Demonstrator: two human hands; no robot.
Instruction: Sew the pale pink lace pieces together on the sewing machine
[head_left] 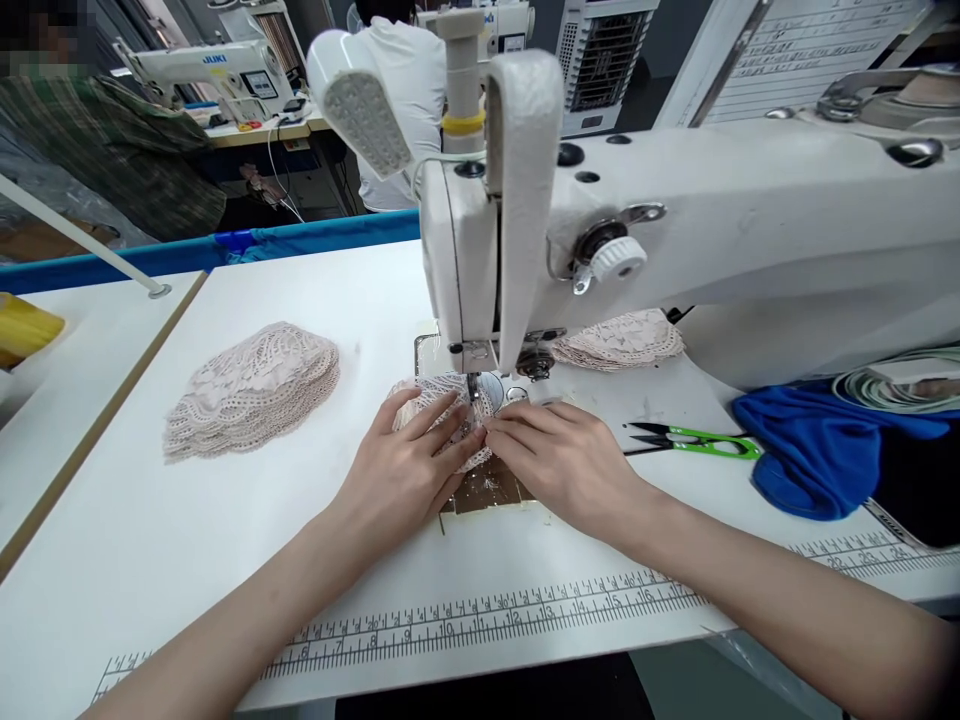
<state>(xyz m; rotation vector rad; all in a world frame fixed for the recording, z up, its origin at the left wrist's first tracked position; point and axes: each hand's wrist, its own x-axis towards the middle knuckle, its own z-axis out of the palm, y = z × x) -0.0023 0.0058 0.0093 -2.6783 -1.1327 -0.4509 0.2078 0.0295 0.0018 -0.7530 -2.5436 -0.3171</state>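
Our left hand (401, 470) lies open, fingers spread over the lace piece (444, 384) at the presser foot (473, 388); our right hand (566, 455) curls by its right edge, pinching or not, we cannot tell.

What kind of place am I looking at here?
Most likely a garment sewing workshop: there's a large sewing machine in front, another sewing machine behind it, and stacked lace pieces on the worktable.
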